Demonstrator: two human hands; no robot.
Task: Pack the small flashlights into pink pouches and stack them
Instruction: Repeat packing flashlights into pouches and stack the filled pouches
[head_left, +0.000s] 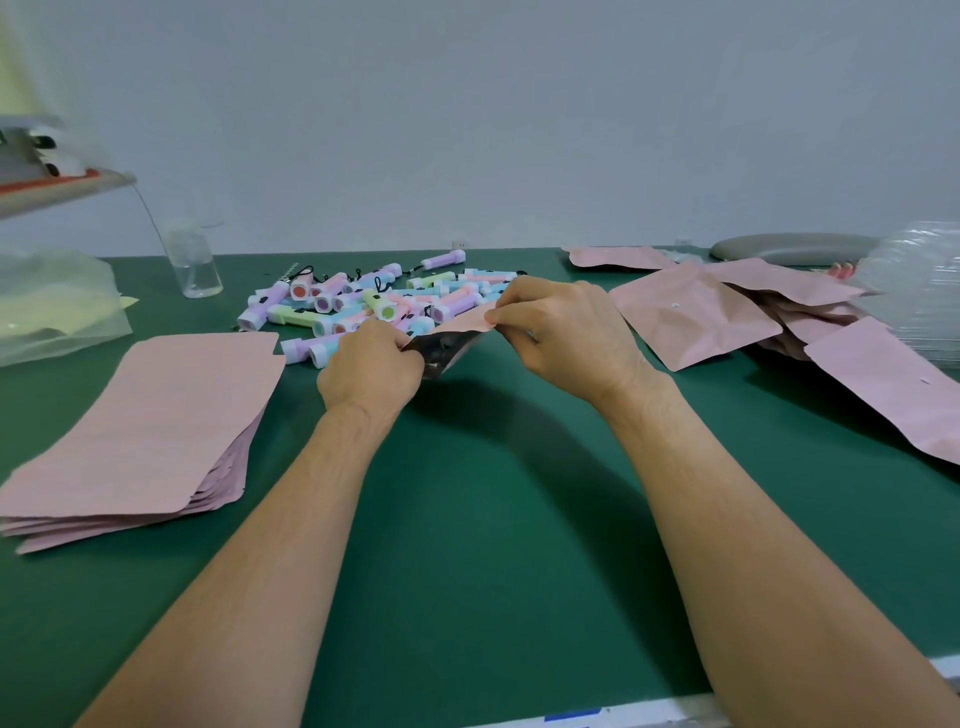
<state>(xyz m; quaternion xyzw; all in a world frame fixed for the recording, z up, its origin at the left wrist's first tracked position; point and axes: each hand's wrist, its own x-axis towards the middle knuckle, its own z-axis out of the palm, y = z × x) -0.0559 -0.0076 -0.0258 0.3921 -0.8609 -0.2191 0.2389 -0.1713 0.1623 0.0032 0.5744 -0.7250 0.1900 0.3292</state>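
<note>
Two hands (457, 332) on one pink pouch's (457, 325) open mouth

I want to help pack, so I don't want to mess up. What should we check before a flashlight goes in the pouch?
1. Pouch held firmly: ok. The left hand and the right hand each pinch an edge.
2. Pouch mouth open: ok. The dark inside shows between the hands.
3. Pouch empty: cannot tell. The inside is too dark.
4. Flashlights close by: ok. The pile lies just behind the hands.
5. A hand free to pick one up: not ok. Both hold the pouch.
6. More pouches ready: ok. A flat stack lies on the left.
</note>
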